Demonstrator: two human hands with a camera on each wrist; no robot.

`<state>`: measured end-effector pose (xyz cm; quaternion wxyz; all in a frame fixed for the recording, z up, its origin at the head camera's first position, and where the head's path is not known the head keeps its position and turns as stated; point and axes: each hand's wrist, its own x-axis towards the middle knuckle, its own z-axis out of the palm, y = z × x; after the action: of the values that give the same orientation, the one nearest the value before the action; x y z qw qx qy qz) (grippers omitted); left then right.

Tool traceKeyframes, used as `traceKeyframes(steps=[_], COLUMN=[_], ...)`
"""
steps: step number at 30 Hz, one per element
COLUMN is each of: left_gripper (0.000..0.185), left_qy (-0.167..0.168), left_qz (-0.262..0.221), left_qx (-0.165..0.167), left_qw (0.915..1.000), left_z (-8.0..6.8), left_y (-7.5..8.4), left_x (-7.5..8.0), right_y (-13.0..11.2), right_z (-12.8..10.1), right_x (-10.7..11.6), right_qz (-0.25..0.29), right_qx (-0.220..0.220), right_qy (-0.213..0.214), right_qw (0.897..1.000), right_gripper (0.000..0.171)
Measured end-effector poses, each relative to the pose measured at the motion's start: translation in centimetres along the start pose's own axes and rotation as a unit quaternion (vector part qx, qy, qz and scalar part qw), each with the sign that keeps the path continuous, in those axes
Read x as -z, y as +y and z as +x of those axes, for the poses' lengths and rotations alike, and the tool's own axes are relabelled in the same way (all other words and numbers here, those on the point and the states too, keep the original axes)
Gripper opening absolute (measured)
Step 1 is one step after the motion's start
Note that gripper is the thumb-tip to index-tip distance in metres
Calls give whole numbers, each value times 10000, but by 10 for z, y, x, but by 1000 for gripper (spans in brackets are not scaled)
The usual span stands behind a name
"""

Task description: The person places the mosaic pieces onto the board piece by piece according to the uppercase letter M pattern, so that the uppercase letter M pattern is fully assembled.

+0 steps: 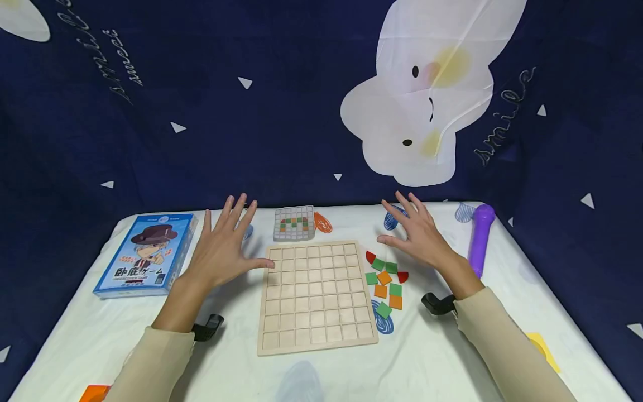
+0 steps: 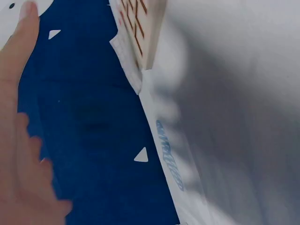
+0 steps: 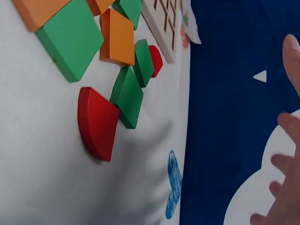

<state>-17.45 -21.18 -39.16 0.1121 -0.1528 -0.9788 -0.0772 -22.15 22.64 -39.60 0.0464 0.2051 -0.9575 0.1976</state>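
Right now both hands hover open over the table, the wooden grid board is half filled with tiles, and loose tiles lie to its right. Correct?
Not quite. The head view shows the wooden grid board with every cell bare. The left hand and right hand are open, and the loose tiles lie right of it.

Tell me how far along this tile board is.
Done: nothing visible; every cell of the wooden grid board is bare. In hand: nothing; the left hand and right hand hover open on either side of it. Left: all the loose tiles, green, orange and red, lie right of the board; the pattern card lies behind it.
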Motion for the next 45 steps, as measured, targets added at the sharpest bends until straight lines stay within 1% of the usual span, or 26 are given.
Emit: traceKeyframes(steps=[3, 7, 9, 11, 16, 22, 26, 33, 40, 42, 45], left_gripper=[140, 146, 147, 147, 144, 134, 125, 112, 144, 134, 108], left_qy=[-459, -1091, -1280, -1422, -1624, -1904, -1990, -2014, -2066, -2101, -2163], left_qz=[-521, -1113, -1266, -1386, -1625, -1846, -1906, -1923, -2040, -2038, -2036], left_qx=[-58, -99, -124, -140, -275, -390, -452, -493, -546, -550, -550], left_qw=[9976, 9877, 9836, 9800, 9729, 9634, 9602, 9592, 9553, 9546, 9533], left_z=[-6, -16, -20, -25, -34, -42, -46, -49, -50, -51, -51], left_y=[1, 3, 4, 5, 8, 11, 12, 11, 12, 12, 13], left_x=[-1, -5, -8, -11, -18, -25, -28, -28, -27, -26, -25], right_y=[-1, -1, -1, -1, -3, 0, 1, 2, 1, 1, 1], right_z=[3, 4, 4, 4, 5, 7, 7, 8, 8, 8, 9], right_x=[-3, -8, -11, -14, -23, -37, -43, -44, -45, -46, -47], right_qz=[494, 1144, 1316, 1319, 1349, 1634, 1731, 1879, 1996, 2012, 1995], right_qx=[136, 267, 297, 398, 596, 448, 315, 283, 244, 301, 402], right_qy=[-233, -521, -618, -679, -795, -1210, -1418, -1590, -1598, -1569, -1519], right_qw=[9984, 9917, 9889, 9881, 9859, 9781, 9741, 9688, 9664, 9664, 9672], right_gripper=[83, 75, 70, 64, 52, 42, 39, 34, 27, 24, 17])
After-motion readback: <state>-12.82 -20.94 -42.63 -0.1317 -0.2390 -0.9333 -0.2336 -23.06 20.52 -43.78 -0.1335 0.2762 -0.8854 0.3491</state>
